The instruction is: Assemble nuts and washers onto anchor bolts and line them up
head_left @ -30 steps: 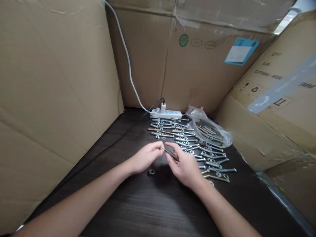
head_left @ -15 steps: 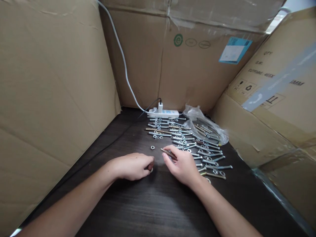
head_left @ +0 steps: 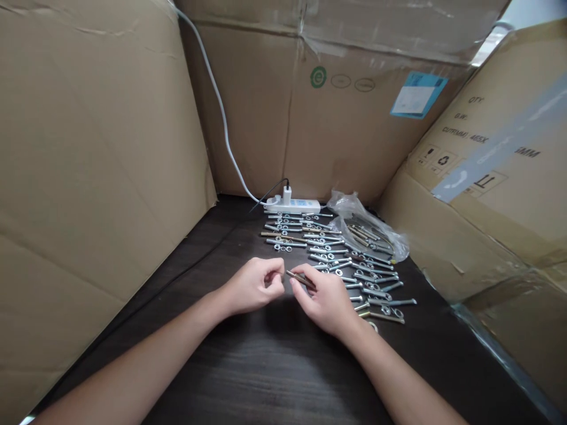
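My right hand pinches a bronze-coloured bolt between thumb and fingers, its end pointing left. Just left of that end, my left hand is closed with thumb and forefinger curled together. Whatever those fingers hold is hidden. Beyond and beside my right hand lie rows of silver bolts with nuts and washers placed next to them. One loose washer sits right of my right wrist.
A white power strip with a plug and cables stands at the back. To its right, a clear plastic bag holds more bolts. Cardboard boxes wall the dark table at left, back and right.
My left hand has lifted and moved right and away from me, up to the bolt's end. The small ring at its fingertips and the nut beyond no longer show. My right hand barely moves.
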Demonstrator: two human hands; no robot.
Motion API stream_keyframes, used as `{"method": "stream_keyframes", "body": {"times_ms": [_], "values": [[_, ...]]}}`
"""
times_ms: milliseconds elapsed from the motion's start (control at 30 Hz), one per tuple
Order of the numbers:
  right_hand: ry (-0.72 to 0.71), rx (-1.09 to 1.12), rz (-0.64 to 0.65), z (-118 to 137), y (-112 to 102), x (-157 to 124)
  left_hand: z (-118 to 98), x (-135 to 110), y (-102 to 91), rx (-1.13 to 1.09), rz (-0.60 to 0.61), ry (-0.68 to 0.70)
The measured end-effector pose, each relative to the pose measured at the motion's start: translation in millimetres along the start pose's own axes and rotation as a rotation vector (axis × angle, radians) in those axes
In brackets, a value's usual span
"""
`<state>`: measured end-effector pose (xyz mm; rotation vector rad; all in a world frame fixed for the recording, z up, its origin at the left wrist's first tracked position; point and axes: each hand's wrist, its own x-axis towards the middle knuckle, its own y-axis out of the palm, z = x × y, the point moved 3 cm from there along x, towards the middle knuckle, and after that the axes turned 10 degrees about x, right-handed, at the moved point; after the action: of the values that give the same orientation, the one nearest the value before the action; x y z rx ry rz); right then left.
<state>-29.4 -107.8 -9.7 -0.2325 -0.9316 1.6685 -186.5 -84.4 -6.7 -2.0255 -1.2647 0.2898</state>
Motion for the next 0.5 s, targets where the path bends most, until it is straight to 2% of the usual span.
{"method": "stream_keyframes", "body": {"times_ms": [133, 300, 500], "values": [[-0.063, 0.103, 0.008, 2.7, 2.0, -3.1, 0.5, 0.4, 3.3, -0.287, -0.026, -0.049], [-0.117, 0.256, 0.014, 7.2, 5.6, -7.2, 2.9, 0.6, 11.7, -0.655, 0.052, -0.088], [-0.061, 0.407, 0.006, 5.6, 10.3, -7.5, 1.0, 1.5, 14.9, -0.711, 0.129, -0.144]]}}
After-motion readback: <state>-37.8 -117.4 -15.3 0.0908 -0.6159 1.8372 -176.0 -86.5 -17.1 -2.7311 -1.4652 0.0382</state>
